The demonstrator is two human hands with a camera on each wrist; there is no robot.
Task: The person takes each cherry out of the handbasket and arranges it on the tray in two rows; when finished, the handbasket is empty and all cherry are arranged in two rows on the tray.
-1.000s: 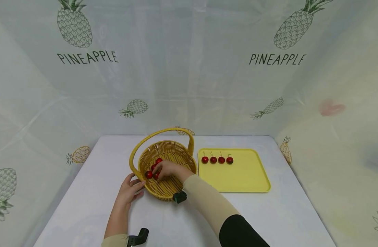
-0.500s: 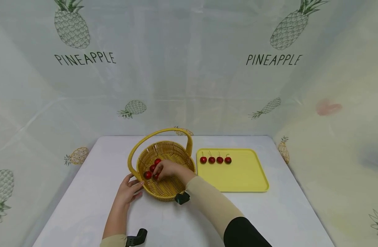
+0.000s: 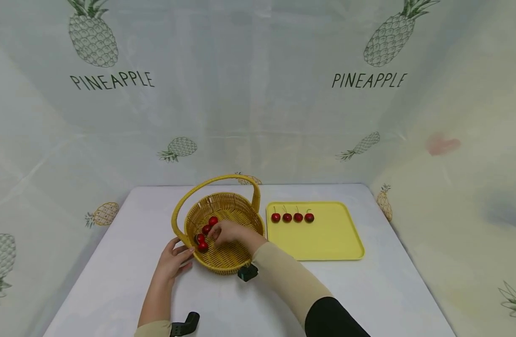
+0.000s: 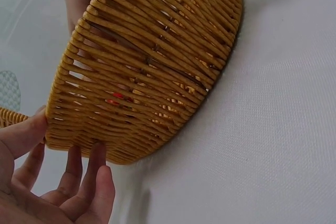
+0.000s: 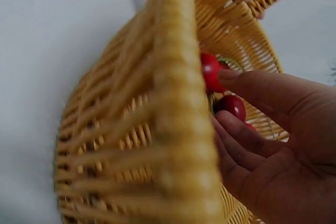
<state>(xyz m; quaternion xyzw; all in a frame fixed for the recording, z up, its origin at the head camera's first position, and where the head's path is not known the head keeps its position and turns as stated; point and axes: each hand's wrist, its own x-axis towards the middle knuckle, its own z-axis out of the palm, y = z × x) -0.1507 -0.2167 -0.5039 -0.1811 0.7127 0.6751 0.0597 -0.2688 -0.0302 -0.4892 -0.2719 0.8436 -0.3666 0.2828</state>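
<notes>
Left side: the left hand is at the near left edge of the yellow wicker basket. Its fingers hold the basket, thumb at the rim, the other visible fingertips against the outer wall. A black device is strapped at the wrist, below these fingers. The basket stands upright on the white counter, to the right of the left fingers. Its handle rises just beside them and arches across beyond the right fingers.

Centre: four loose cherries are visible inside the basket, between the left fingers and the right ones. The right hand reaches into the basket, just to the right of this fruit. Its fingers are loosely bent and parted from the thumb, with no cherry seen clasped. In the right wrist view the thumb tip overlaps a red cherry; contact cannot be confirmed. A beige sleeve covers the forearm behind these fingers.

Right side: a yellow tray lies flat to the right of the right fingers. Four stemmed cherries sit in a row near its far edge.
</notes>
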